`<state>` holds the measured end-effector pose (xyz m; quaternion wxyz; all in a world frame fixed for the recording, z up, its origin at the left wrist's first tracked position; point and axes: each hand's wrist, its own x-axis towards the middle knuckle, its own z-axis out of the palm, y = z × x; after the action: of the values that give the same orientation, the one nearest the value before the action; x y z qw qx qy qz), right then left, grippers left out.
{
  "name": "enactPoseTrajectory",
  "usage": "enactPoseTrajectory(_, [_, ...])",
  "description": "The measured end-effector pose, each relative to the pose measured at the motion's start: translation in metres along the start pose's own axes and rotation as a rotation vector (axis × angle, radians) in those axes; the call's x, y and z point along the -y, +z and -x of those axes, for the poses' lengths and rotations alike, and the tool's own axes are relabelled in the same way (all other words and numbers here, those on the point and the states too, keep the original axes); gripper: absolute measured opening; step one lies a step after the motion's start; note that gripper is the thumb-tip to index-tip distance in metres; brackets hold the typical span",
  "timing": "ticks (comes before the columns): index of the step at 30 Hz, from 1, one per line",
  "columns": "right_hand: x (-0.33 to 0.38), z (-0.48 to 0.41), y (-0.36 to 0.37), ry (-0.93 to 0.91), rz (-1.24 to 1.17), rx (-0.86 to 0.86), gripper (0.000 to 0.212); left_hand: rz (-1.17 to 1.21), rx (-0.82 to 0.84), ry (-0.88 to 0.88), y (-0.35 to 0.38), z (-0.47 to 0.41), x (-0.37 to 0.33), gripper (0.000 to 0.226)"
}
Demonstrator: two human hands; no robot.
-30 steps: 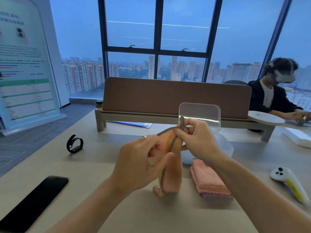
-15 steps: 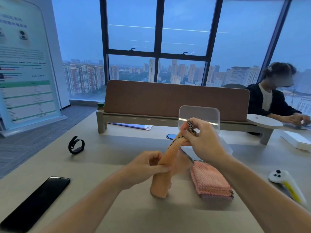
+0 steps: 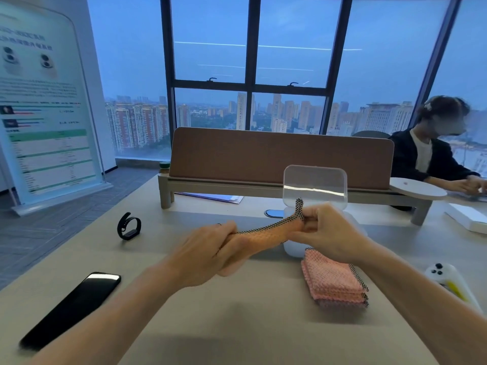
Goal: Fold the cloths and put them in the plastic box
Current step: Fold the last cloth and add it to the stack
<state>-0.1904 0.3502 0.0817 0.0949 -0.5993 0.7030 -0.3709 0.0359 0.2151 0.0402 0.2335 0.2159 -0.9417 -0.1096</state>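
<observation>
An orange cloth (image 3: 266, 234) with a checkered black-and-white edge is stretched nearly level between my hands, above the table. My left hand (image 3: 210, 250) grips its near end and my right hand (image 3: 329, 230) pinches its far corner. A stack of folded pink cloths (image 3: 333, 281) lies on the table below my right forearm. Behind my hands the clear plastic box (image 3: 290, 248) stands with its lid (image 3: 315, 185) raised; my hands and the cloth hide most of the box.
A black phone (image 3: 71, 309) lies at the near left and a black wristband (image 3: 129, 226) farther back. A white controller (image 3: 450, 283) sits at the right. A brown desk divider (image 3: 279, 156) runs across the back. A person (image 3: 432, 151) works at the right.
The orange cloth hung down from my hands before; now it is pulled out almost level, with my left hand lower and to the left and my right hand holding the upper corner.
</observation>
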Motion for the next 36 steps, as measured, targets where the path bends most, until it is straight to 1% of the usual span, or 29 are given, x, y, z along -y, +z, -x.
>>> enactPoseTrajectory(2, [0.0,0.0,-0.002,-0.002,0.064,-0.056,0.008,0.007,-0.017,0.026,-0.002,0.001,-0.001,0.026])
enactPoseTrajectory(3, [0.0,0.0,-0.003,-0.001,0.057,-0.076,0.007,0.03,-0.018,0.032,-0.002,0.001,0.0,0.022])
enactPoseTrajectory(5, [0.003,0.001,-0.005,0.0,-0.018,-0.097,0.005,0.076,-0.038,0.034,-0.001,0.002,0.004,0.014])
enactPoseTrajectory(7, [0.007,0.005,-0.007,-0.011,-0.074,-0.105,0.003,0.11,-0.074,0.008,-0.002,0.004,0.005,0.015])
enactPoseTrajectory(8, [0.008,0.006,-0.008,-0.011,-0.076,-0.11,0.004,0.126,-0.084,-0.019,-0.002,0.004,0.005,0.017])
enactPoseTrajectory(11, [0.012,0.01,-0.009,-0.018,0.003,-0.15,0.017,0.156,-0.098,-0.111,-0.007,0.007,-0.001,0.019])
enactPoseTrajectory(13, [0.019,0.014,-0.011,-0.032,0.018,-0.178,0.019,0.235,-0.173,-0.163,-0.014,0.01,-0.006,0.02])
enactPoseTrajectory(15, [0.025,0.02,-0.015,-0.028,-0.075,-0.175,0.015,0.324,-0.242,-0.194,-0.024,0.014,-0.007,0.018])
enactPoseTrajectory(16, [0.027,0.024,-0.016,-0.016,-0.138,-0.172,0.015,0.36,-0.246,-0.204,-0.03,0.018,-0.007,0.014])
enactPoseTrajectory(19, [0.033,0.044,-0.021,0.031,-0.325,-0.15,0.016,0.489,-0.154,-0.225,-0.052,0.036,-0.008,0.014])
enactPoseTrajectory(21, [0.036,0.056,-0.025,0.057,-0.45,-0.119,0.016,0.647,-0.105,-0.228,-0.066,0.05,-0.005,0.018])
enactPoseTrajectory(23, [0.036,0.061,-0.028,0.064,-0.49,-0.094,0.015,0.784,-0.137,-0.247,-0.075,0.053,0.001,0.015])
enactPoseTrajectory(25, [0.031,0.054,-0.025,0.045,-0.407,-0.073,0.015,0.798,-0.203,-0.277,-0.075,0.046,0.008,0.009])
enactPoseTrajectory(27, [0.02,0.038,-0.013,0.061,-0.269,-0.082,0.014,0.742,-0.217,-0.321,-0.064,0.032,0.017,0.008])
enactPoseTrajectory(31, [-0.036,-0.002,0.031,0.176,0.003,-0.076,0.017,0.716,-0.187,-0.476,-0.015,0.005,0.047,0.009])
enactPoseTrajectory(33, [-0.06,-0.013,0.054,0.242,0.135,-0.109,0.014,0.646,-0.189,-0.573,0.02,-0.002,0.065,0.008])
enactPoseTrajectory(34, [-0.067,-0.015,0.065,0.279,0.178,-0.116,0.028,0.559,-0.197,-0.604,0.037,-0.003,0.073,0.013])
enactPoseTrajectory(35, [-0.073,-0.014,0.078,0.29,0.231,-0.098,0.046,0.447,-0.213,-0.611,0.051,-0.001,0.078,0.021])
enactPoseTrajectory(36, [-0.075,-0.009,0.09,0.271,0.301,-0.072,0.061,0.337,-0.218,-0.587,0.062,0.003,0.08,0.029])
